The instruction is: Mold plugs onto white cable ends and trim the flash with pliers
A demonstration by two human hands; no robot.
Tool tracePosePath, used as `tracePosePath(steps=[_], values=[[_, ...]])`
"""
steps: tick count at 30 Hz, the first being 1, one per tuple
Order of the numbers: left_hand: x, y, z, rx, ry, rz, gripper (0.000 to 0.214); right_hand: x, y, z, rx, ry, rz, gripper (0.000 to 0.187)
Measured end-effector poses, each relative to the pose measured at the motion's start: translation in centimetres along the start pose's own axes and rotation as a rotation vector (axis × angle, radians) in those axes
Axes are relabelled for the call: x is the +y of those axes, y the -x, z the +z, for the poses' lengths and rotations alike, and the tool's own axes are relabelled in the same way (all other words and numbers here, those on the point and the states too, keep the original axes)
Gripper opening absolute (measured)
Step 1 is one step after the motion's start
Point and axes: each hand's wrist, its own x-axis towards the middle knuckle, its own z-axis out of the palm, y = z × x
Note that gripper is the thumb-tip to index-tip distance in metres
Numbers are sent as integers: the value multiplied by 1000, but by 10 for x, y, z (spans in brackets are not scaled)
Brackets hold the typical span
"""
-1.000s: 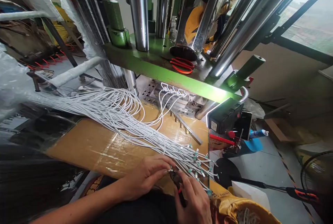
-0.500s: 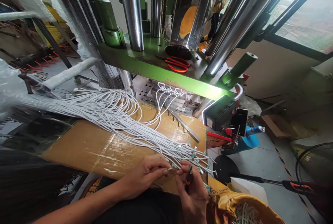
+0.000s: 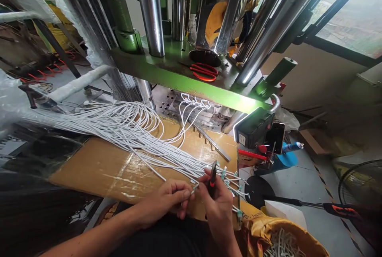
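Observation:
My left hand [image 3: 174, 197] is closed in a pinch on a white cable [image 3: 153, 170] that runs down from the bundle. The cable's end, with a small green and white connector [image 3: 193, 188], shows between my two hands. In my right hand [image 3: 219, 201] is a small dark hand tool [image 3: 213, 174] with a red part, tip pointing up; its exact kind is not clear. The right thumb and fingertips are close to the connector, and I cannot tell whether they touch it. Beyond my hands, the cable bundle [image 3: 128, 125] lies across the brown cardboard [image 3: 98, 169].
A green press plate [image 3: 176, 78] carries red-handled scissors [image 3: 204, 72]. Below it, several cables end in white parts at the metal mould [image 3: 193, 104]. A metal bar [image 3: 213, 143] with pegs lies on the cardboard. Right are a lamp [image 3: 253, 127] and a yellow sack [image 3: 253, 229] of white scraps.
The tool in my right hand has swung upright and slightly up. My left hand has shifted a little left and down, and one cable now stands apart from the bundle.

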Motion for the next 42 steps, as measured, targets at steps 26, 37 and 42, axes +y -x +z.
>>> tracePosePath(steps=[26,37,42], values=[[9,5,0,131,-274,141,38,30,38,-21,-66,474,-395,49],[10,3,0,167,-508,250,33,33,40,-16,-94,468,-418,40],[7,1,1,283,-815,440,20,32,39,-18,-63,473,-347,37]])
